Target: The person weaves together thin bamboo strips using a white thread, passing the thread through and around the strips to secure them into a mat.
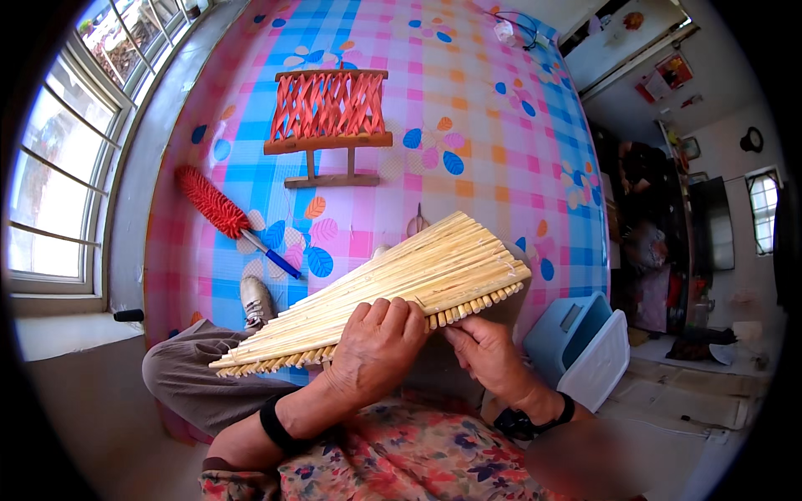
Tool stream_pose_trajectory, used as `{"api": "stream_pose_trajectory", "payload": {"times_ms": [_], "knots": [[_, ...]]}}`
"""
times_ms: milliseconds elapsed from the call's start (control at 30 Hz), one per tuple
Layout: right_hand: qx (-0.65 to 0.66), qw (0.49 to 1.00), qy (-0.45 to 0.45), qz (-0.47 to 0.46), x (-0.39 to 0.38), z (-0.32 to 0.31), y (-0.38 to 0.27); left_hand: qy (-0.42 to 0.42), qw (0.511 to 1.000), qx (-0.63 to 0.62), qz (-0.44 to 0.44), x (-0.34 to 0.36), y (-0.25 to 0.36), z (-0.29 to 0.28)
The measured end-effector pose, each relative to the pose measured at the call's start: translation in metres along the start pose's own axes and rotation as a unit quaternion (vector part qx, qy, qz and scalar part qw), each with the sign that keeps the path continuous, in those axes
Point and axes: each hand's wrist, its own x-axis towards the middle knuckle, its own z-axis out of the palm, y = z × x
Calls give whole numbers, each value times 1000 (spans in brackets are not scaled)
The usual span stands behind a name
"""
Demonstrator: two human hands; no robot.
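Observation:
Across my lap lies a mat of pale, straw-coloured plant stalks (401,271), set side by side, its cut ends facing me. My left hand (378,342) is closed over the near edge of the mat, with the fingers curled on top of the stalks. Just to its right, my right hand (489,355) pinches at the underside of the cut ends. Whatever sits between its fingertips is too small to make out. A pair of scissors (417,224) lies on the patterned sheet just beyond the mat, partly hidden by it.
Farther off stands a wooden folding stool (327,144) with a red woven-strap seat. A red duster (209,200) with a blue-tipped handle lies to the left, above a shoe (256,301). At right are a blue bin (555,330) and a white tub (597,363). A barred window (63,184) lines the left wall.

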Motion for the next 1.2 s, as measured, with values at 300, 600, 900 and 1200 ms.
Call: {"api": "stream_pose_trajectory", "payload": {"times_ms": [300, 600, 900, 1200], "knots": [[39, 995, 3, 96, 3, -13, 0, 14, 1000, -11, 25, 8, 5, 13], [80, 982, -15, 171, 11, -15, -12, -16, 998, -17, 63, 8, 1, 13], [130, 973, -11, 188, 16, -14, -19, -10, 997, -40, 66, 10, -3, 12], [209, 961, 34, 176, 21, -6, -7, -7, 997, -38, 65, 11, -2, 13]]}}
